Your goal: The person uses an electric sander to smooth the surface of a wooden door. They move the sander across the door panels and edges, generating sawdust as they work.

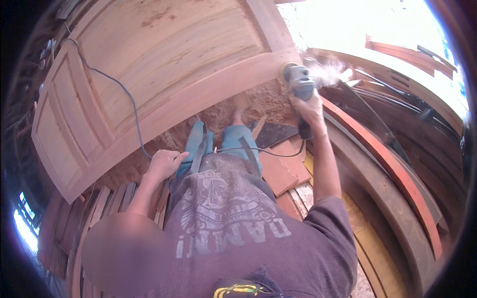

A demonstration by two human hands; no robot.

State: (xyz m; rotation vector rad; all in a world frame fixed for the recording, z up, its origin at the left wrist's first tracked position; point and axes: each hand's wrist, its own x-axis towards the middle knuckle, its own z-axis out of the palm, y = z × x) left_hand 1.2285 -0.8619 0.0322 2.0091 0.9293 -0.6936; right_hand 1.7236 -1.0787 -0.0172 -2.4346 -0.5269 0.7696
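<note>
My right hand [310, 108] is wrapped round a grey angle grinder [302, 82] with a dark handle end. Its disc rests against the near right corner of a wooden panel door [198, 88], and pale dust sprays off to the right. Lower down on the left, my left hand [166, 165] is closed around the dark power cable [248, 148], in front of my legs. The cable runs from the grinder's rear end past my waist, through that hand, then up across the door. What the disc face looks like is hidden.
Long boards [392, 164] and a reddish plank [397, 171] lie along the right side. Flat wood offcuts [285, 169] sit by my legs on sawdust-covered ground [268, 104]. More upright-looking boards [107, 198] stand at the lower left.
</note>
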